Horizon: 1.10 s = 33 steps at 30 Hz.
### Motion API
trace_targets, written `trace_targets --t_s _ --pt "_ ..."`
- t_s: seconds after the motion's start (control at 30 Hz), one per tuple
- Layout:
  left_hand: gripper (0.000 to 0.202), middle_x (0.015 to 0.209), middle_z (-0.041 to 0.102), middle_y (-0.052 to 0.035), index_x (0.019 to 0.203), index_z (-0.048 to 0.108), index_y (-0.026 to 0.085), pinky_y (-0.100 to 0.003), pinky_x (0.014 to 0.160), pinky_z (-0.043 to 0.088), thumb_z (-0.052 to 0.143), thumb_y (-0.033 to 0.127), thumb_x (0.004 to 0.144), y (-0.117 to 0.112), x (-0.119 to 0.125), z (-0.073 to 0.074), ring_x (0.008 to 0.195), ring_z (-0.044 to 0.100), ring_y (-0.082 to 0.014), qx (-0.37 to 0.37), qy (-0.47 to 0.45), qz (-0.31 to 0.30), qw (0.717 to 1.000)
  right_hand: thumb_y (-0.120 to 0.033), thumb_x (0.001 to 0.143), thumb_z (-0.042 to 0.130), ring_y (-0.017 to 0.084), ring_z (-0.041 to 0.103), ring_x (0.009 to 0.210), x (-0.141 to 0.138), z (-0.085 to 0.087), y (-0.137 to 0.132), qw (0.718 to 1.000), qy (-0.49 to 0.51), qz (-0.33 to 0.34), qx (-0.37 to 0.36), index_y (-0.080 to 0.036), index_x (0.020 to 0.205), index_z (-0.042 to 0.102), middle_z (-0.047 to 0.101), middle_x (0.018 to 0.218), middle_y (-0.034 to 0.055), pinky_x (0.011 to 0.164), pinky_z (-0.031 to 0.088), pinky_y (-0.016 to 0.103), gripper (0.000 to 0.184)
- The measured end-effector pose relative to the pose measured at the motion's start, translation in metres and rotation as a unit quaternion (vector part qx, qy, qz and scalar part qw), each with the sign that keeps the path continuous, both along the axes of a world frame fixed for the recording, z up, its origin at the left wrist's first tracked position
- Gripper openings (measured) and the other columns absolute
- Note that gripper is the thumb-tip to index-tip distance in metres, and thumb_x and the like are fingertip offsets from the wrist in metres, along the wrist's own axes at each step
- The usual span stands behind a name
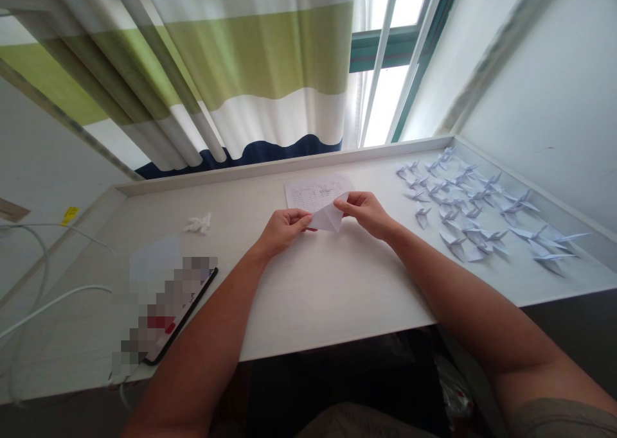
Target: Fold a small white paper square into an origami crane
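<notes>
The small folded sheet of plain white paper [328, 219] is in the air between both hands, above the white wooden counter [313, 297] and just in front of a flat white sheet with printed lines [303, 195]. For handling it well, I think the paper should be kept lightly stretched, its edges matched exactly, and each crease pressed from the middle to the tip without bending the thin corners. The left hand [285, 231] pinches the left corner narrowly, thumb on top. The right hand [365, 212] holds the upper right part between thumb and bent fingers, also with little gap.
</notes>
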<state>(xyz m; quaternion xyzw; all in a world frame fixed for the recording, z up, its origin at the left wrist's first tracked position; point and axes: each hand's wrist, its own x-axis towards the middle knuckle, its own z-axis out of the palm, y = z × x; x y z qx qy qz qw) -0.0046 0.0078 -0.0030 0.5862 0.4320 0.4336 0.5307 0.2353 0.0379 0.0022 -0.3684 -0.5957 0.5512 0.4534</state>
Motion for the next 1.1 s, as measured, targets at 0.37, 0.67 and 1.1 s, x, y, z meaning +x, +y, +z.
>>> trace_targets --t_s 0.37,0.67,1.1 --pt "0.038 0.083 0.079 -0.0059 0.085 0.083 0.017 -0.029 0.071 0.052 0.083 0.055 0.083 -0.010 0.012 0.002 0.075 0.069 -0.0180 0.037 0.053 -0.028 0.998 -0.054 0.077 0.086 0.015 0.059 0.066 -0.012 0.000 -0.013 0.995 -0.086 0.037 0.044 -0.017 0.077 0.080 0.072 0.071 0.0026 0.061 0.044 0.028 0.038" --pt "0.045 0.082 0.079 -0.0053 0.087 0.080 0.016 -0.028 0.069 0.052 0.086 0.060 0.078 -0.008 0.019 -0.001 0.072 0.068 -0.0172 0.051 -0.020 0.113 0.992 -0.072 0.084 0.078 0.017 0.069 0.076 -0.004 -0.001 -0.006 0.994 0.045 0.078 -0.064 -0.017 0.083 0.077 0.074 0.083 0.0051 0.076 0.061 0.033 0.055" --pt "0.051 0.115 0.080 -0.0120 0.117 0.073 0.020 -0.035 0.088 0.056 0.087 0.053 0.081 -0.011 0.023 0.001 0.109 0.073 -0.0264 0.095 0.044 0.155 0.982 -0.062 0.081 0.082 0.017 0.070 0.062 -0.011 0.000 -0.010 0.995 -0.066 -0.061 0.048 -0.018 0.074 0.074 0.072 0.070 0.0031 0.064 0.061 0.032 0.045"
